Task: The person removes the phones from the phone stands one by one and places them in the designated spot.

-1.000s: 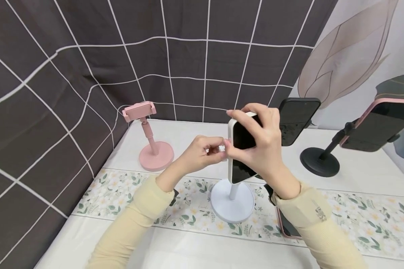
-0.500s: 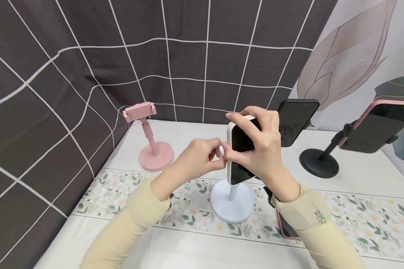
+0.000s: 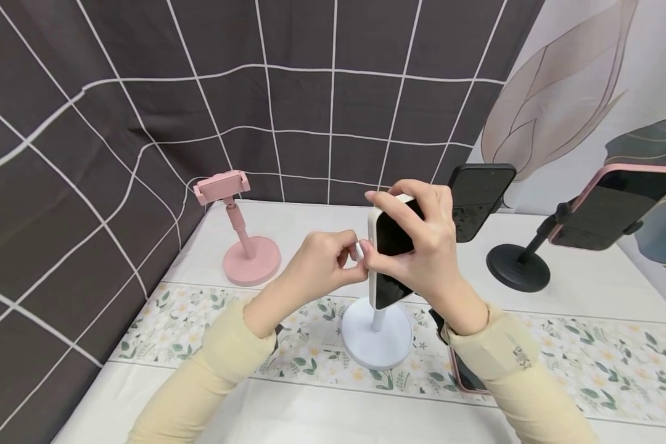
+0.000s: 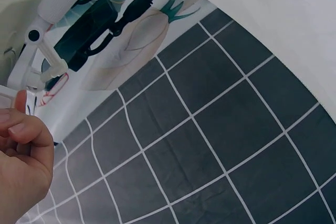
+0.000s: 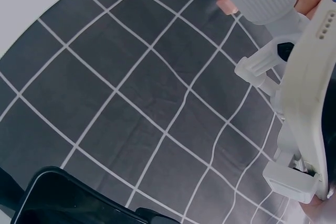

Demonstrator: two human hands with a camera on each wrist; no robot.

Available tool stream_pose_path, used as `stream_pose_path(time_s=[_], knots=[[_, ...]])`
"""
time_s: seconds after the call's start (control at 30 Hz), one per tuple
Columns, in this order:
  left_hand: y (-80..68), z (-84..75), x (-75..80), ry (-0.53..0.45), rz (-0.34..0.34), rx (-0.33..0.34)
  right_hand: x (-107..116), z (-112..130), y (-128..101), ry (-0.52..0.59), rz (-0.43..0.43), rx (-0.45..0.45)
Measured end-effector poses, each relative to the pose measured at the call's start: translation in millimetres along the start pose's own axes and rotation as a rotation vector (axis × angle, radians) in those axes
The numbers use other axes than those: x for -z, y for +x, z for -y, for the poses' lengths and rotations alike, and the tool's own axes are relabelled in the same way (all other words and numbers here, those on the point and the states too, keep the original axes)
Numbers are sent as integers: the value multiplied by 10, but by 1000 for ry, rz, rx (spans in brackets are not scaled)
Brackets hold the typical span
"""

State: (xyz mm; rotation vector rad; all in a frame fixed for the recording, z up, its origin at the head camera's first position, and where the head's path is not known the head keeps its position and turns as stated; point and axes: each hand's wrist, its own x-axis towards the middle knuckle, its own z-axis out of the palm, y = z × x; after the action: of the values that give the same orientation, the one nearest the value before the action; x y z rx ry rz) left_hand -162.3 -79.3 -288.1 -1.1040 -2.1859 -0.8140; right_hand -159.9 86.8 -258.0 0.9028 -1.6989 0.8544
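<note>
Head view: left hand (image 3: 324,262) pinches holder (image 3: 359,251), right hand (image 3: 430,237) grips phone (image 3: 390,237); gridded curtain (image 3: 302,105), tablecloth (image 3: 322,410).

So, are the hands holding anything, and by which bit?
The right hand holds the white-edged phone by its top and left edges; the left hand seems to pinch a small white piece beside it, partly hidden.

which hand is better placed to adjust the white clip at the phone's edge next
Probably the left hand: its fingers are curled at the clip. The right hand is gripping the phone, so it seems better suited to steadying it.
</note>
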Motion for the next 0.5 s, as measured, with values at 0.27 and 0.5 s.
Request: stream_pose_path(time_s=[0.27, 0.5], knots=[[-7, -5, -31, -117, -31, 82, 10, 0, -15, 23, -20, 2], [-19, 16, -82, -194, -65, 127, 23, 19, -22, 22, 14, -2]])
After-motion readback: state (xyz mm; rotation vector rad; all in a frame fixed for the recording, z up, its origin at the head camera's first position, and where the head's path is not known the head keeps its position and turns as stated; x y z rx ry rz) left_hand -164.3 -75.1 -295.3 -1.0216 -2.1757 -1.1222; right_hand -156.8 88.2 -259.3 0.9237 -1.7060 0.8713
